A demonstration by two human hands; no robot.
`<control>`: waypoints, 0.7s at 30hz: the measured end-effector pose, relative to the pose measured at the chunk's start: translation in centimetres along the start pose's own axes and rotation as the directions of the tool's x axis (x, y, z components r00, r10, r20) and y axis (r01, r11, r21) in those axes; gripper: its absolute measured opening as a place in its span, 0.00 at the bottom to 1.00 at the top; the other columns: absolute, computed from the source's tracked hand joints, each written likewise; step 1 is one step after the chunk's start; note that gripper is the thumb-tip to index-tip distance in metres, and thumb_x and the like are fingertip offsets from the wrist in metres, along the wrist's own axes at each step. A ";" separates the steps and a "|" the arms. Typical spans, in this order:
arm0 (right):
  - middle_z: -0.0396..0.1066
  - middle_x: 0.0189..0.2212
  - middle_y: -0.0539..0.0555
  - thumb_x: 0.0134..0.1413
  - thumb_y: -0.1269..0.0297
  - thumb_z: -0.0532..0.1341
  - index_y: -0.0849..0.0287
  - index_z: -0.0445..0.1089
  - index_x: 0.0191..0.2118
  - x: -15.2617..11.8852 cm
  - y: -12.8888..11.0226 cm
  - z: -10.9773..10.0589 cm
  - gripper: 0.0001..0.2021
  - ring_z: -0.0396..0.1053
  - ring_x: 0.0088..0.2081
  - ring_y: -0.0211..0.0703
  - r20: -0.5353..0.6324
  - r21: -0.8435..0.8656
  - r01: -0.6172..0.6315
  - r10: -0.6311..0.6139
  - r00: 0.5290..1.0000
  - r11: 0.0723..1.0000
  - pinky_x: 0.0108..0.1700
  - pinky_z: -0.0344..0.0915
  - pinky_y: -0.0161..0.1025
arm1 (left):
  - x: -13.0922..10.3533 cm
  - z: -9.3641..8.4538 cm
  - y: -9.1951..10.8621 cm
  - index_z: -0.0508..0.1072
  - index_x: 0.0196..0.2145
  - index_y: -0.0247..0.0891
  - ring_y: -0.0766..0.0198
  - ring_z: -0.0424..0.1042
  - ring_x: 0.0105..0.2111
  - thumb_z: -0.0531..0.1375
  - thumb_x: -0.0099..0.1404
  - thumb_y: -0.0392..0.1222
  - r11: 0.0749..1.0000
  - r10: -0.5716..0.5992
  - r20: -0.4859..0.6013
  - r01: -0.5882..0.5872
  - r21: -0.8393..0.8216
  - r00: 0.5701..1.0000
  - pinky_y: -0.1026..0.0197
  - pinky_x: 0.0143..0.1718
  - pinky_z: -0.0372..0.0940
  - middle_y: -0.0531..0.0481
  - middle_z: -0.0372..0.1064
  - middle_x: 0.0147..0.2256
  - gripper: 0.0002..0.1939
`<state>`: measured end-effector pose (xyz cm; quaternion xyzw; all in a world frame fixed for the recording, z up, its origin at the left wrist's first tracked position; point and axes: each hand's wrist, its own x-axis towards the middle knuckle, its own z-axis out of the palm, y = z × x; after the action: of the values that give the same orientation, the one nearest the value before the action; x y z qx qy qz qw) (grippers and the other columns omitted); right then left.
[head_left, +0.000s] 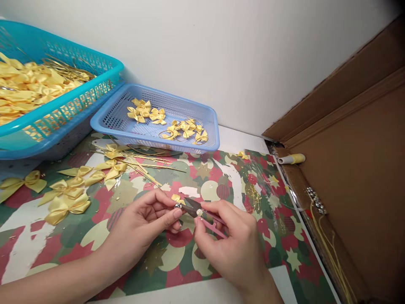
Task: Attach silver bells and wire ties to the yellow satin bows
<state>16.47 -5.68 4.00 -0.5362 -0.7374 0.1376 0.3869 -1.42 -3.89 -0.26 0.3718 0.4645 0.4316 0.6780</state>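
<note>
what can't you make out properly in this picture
- Head view: the silvery piece pinched in the left hand is too small and partly finger-covered to identify.
- Head view: the scissors' handles are partly hidden by the right hand.
- Head view: the turquoise basket is cut off by the left edge.
- Head view: gold specks are too small to identify.

A plain white wall (228,63) rises behind the desk (243,140). Brown cardboard (357,169) stands along the desk's right side, meeting the wall at the desk's far right corner. A printed sheet (221,172) of green, red and cream shapes, stars and circles among them, covers most of the desk, with ragged white patches. Soft light falls over the desk; the cardboard beside it looks darker.
</note>
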 end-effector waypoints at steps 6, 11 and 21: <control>0.73 0.23 0.51 0.52 0.72 0.60 0.61 0.74 0.35 -0.4 -0.4 0.3 0.05 0.67 0.20 0.36 -0.009 -0.062 0.033 -0.033 0.999 0.998 0.20 0.65 0.32 | -0.2 0.1 -0.1 0.71 0.29 0.40 0.64 0.76 0.24 0.70 0.57 0.46 0.987 0.073 -0.041 -0.066 0.149 0.996 0.67 0.26 0.72 0.53 0.75 0.22 0.12; 0.72 0.22 0.53 0.54 0.72 0.59 0.64 0.74 0.34 -0.9 -0.9 1.2 0.07 0.67 0.18 0.37 -0.070 -0.134 0.038 -0.048 0.996 0.990 0.18 0.65 0.33 | -0.4 0.1 -0.3 0.73 0.29 0.40 0.64 0.76 0.23 0.69 0.57 0.45 0.970 0.113 -0.062 -0.096 0.223 0.992 0.68 0.26 0.72 0.53 0.76 0.23 0.10; 0.74 0.22 0.55 0.55 0.75 0.58 0.65 0.74 0.35 -1.6 -1.8 2.8 0.07 0.74 0.21 0.44 -0.184 -0.243 0.054 -0.101 0.978 0.969 0.21 0.71 0.38 | -0.3 0.5 0.1 0.73 0.27 0.40 0.65 0.75 0.23 0.70 0.55 0.45 0.974 0.133 -0.102 -0.111 0.195 0.986 0.69 0.25 0.71 0.53 0.76 0.23 0.11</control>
<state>13.41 -7.20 2.60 -0.5599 -0.7276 -0.0196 0.3959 -1.00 -4.17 0.05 0.4371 0.5175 0.4471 0.5841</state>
